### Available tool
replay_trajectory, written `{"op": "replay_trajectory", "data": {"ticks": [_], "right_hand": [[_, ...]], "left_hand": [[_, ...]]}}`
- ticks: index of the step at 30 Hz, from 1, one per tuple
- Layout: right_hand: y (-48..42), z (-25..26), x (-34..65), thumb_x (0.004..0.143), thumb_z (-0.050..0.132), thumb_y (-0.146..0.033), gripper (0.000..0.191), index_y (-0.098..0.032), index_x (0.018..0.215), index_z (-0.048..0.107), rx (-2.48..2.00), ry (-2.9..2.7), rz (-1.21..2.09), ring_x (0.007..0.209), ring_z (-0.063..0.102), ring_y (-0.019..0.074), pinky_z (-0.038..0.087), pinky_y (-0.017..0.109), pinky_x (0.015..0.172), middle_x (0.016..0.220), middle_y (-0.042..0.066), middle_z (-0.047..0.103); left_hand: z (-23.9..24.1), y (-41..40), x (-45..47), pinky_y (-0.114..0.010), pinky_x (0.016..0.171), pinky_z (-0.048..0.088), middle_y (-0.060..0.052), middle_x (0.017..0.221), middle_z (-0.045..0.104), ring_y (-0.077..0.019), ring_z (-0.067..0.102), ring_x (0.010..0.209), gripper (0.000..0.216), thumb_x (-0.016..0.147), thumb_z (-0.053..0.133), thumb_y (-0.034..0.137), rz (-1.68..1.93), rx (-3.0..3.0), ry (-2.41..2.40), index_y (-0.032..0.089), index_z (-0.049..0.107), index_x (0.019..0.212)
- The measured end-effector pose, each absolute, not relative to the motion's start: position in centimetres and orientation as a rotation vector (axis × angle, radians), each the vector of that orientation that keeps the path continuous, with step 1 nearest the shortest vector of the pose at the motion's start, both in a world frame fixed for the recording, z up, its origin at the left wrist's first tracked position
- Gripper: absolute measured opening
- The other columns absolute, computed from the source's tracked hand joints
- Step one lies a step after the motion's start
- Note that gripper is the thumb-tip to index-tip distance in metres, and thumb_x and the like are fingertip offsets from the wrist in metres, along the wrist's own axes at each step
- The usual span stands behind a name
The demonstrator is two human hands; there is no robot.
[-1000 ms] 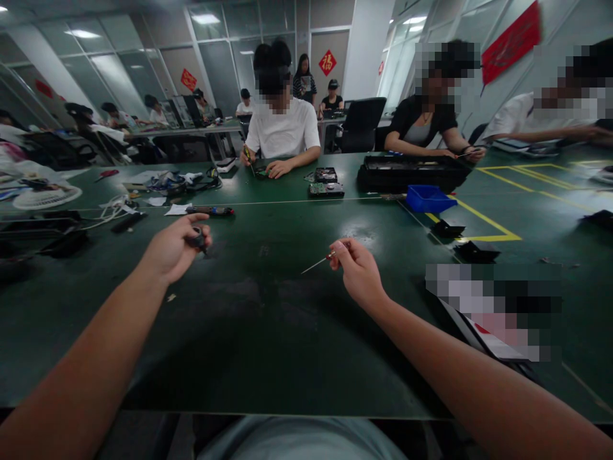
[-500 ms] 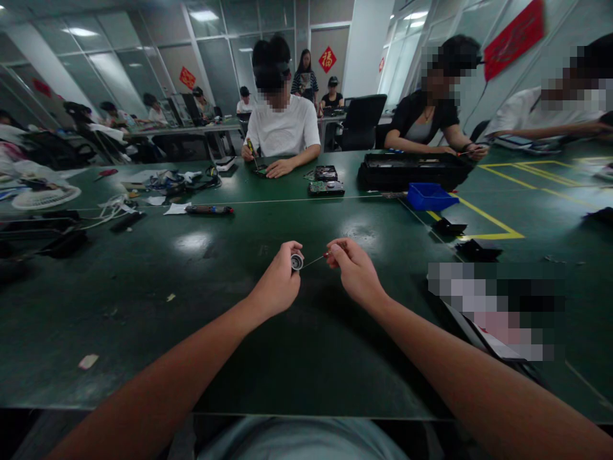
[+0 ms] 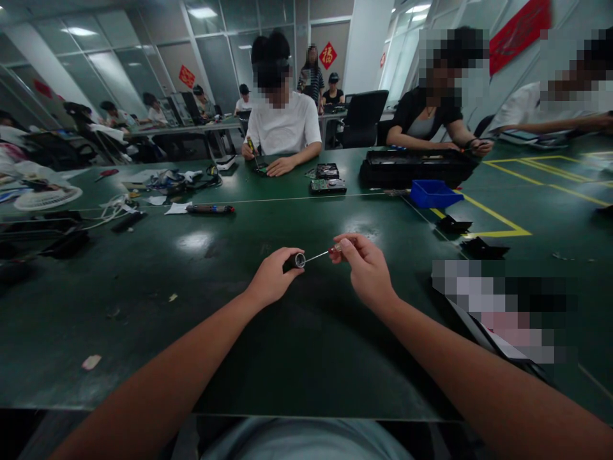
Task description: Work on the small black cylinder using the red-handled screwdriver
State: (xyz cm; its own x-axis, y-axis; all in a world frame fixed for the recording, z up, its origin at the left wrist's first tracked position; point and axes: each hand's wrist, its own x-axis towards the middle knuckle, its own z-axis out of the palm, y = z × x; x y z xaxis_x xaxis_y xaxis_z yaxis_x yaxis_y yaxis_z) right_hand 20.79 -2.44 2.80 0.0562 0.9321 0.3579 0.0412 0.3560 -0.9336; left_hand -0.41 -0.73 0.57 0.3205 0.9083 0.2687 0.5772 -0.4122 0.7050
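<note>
Between the fingers and thumb of my left hand [image 3: 274, 276] is a small dark cylindrical part [image 3: 295, 260] with a pale metallic ring at its end, which faces right. My right hand [image 3: 366, 265] grips a screwdriver [image 3: 334, 249] by its reddish, partly clear handle. Its thin shaft points left, with the tip at or just inside the ringed end; I cannot tell how deep. Both hands are held above the green table [image 3: 306, 358].
Across the table a person in a white shirt [image 3: 282, 124] works beside hard drives [image 3: 327, 185]. A long black housing [image 3: 416, 167], a blue bin [image 3: 435, 193] and black pieces [image 3: 483, 248] lie to the right. Cables and parts [image 3: 172, 180] clutter the far left.
The cylindrical part has turned in my left hand, so its dark side shows. My right hand has shifted slightly right, and the screwdriver shaft stays pointed at the ringed end.
</note>
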Motion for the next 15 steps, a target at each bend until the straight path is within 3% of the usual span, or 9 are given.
{"op": "replay_trajectory", "data": {"ticks": [15], "right_hand": [[-2.33, 2.54, 20.89, 0.093, 0.057, -0.042, 0.022, -0.021, 0.095, 0.065, -1.080, -1.373, 0.812, 0.076, 0.068, 0.0188, 0.053, 0.036, 0.072, 0.083, 0.004, 0.072]], "left_hand": [[-0.21, -0.26, -0.93, -0.044, 0.112, 0.041, -0.003, 0.131, 0.064, -0.0228, 0.057, 0.123, 0.043, 0.091, 0.066, 0.024, 0.919, 2.165, 1.268, 0.029, 0.059, 0.133]]}}
